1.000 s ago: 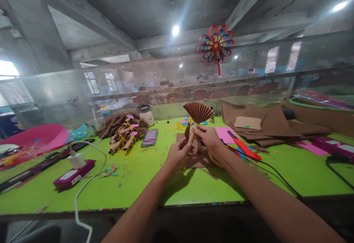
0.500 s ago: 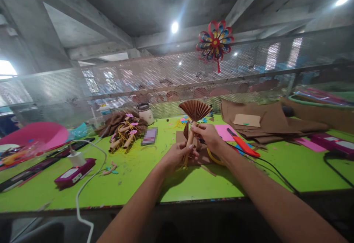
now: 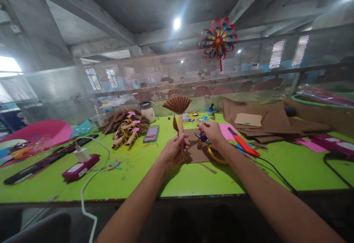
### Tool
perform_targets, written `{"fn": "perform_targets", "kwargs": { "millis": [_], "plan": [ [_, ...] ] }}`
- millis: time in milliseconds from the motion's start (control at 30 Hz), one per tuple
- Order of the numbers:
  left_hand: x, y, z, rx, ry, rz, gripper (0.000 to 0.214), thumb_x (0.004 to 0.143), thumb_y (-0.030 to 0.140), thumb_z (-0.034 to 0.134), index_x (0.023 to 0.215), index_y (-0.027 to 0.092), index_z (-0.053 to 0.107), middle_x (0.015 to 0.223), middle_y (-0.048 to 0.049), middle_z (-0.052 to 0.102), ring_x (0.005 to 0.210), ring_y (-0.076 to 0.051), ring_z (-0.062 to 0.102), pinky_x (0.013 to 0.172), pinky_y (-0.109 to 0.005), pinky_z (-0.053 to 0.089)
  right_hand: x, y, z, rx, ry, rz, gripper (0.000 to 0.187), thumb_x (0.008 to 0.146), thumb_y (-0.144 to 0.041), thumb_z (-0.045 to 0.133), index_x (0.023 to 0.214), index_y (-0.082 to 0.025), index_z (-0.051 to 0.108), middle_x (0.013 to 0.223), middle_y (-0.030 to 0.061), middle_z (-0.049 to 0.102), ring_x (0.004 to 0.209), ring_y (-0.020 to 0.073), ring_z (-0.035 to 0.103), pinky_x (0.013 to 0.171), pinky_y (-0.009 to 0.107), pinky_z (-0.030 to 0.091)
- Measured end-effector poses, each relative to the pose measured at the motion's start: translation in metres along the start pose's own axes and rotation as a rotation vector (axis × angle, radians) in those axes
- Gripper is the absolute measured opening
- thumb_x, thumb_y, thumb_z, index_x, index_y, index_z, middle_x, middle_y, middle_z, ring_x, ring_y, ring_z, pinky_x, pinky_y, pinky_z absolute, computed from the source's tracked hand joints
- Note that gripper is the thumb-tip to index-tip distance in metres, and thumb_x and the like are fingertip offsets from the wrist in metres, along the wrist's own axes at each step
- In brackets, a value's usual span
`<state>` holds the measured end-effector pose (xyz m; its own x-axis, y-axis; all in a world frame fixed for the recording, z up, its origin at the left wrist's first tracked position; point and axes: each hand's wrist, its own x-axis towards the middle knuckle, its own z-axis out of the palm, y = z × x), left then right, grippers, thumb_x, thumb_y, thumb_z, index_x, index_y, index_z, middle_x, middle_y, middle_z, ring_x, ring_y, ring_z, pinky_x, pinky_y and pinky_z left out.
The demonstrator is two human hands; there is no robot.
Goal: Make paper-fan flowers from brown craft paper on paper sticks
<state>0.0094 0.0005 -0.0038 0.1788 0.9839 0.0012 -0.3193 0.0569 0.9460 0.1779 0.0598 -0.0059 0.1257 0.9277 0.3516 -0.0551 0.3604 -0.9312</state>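
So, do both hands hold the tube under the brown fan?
No, only the left hand grips the tube under the brown fan; the right hand is apart from it.

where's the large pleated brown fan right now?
Head view, near the middle: the large pleated brown fan is atop the tan tube held in the left hand, above and left of the right hand.
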Motion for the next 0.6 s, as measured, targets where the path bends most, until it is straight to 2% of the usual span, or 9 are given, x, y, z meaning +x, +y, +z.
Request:
{"fn": "perform_targets", "kwargs": {
  "millis": [200,267,367,467,533,600],
  "plan": [
    [0.007,-0.002,-0.008,-0.029,0.096,0.007,0.016,0.089,0.026,0.052,0.090,0.011,0.058,0.058,0.0004,0.055,0.043,-0.004,0.045,0.038,-0.011,0.031,0.005,-0.006,-0.009,-0.147,0.013,0.005,0.028,0.064,-0.042,0.063,0.057,-0.015,0.060,0.051,0.0008,0.055,0.046,0.0109,0.045,0.048,0.026,0.037],
    [0.009,-0.002,-0.009,-0.035,0.133,0.028,0.014,0.089,0.024,0.052,0.084,0.012,0.055,0.058,0.0002,0.055,0.042,-0.004,0.044,0.036,-0.011,0.029,0.014,-0.016,-0.021,-0.227,-0.009,0.005,0.025,0.066,-0.039,0.061,0.057,-0.015,0.060,0.052,0.0016,0.056,0.046,0.0107,0.046,0.048,0.026,0.037],
    [0.010,-0.001,-0.009,-0.046,0.168,0.052,0.019,0.089,0.025,0.051,0.074,0.013,0.050,0.060,-0.0015,0.057,0.042,-0.003,0.045,0.037,-0.010,0.030,0.028,-0.031,-0.052,-0.407,-0.072,0.004,0.020,0.066,-0.031,0.063,0.054,-0.015,0.059,0.052,0.0029,0.057,0.048,0.0116,0.048,0.049,0.026,0.037],
    [0.009,0.000,-0.009,-0.047,0.204,0.063,0.022,0.090,0.025,0.050,0.071,0.013,0.048,0.061,-0.0032,0.059,0.043,-0.003,0.046,0.037,-0.010,0.032,0.034,-0.038,-0.082,-0.639,-0.134,0.019,0.025,0.066,-0.026,0.063,0.045,-0.015,0.056,0.046,0.0035,0.055,0.047,0.0130,0.048,0.050,0.026,0.035],
    [0.009,0.002,-0.010,-0.054,0.210,0.061,0.020,0.090,0.023,0.050,0.073,0.013,0.049,0.061,-0.0036,0.059,0.044,-0.004,0.047,0.037,-0.010,0.032,0.034,-0.037,-0.094,-0.792,-0.183,0.013,0.028,0.066,-0.025,0.064,0.042,-0.014,0.055,0.043,0.0032,0.053,0.048,0.0137,0.048,0.051,0.026,0.033],
    [0.009,0.002,-0.011,-0.069,0.201,0.054,0.018,0.089,0.021,0.050,0.074,0.012,0.049,0.060,-0.0033,0.058,0.044,-0.004,0.047,0.037,-0.010,0.031,0.033,-0.033,-0.095,-0.928,-0.244,-0.007,0.026,0.067,-0.026,0.064,0.046,-0.013,0.060,0.046,0.0034,0.056,0.053,0.0147,0.051,0.053,0.024,0.033]
  ]
}}
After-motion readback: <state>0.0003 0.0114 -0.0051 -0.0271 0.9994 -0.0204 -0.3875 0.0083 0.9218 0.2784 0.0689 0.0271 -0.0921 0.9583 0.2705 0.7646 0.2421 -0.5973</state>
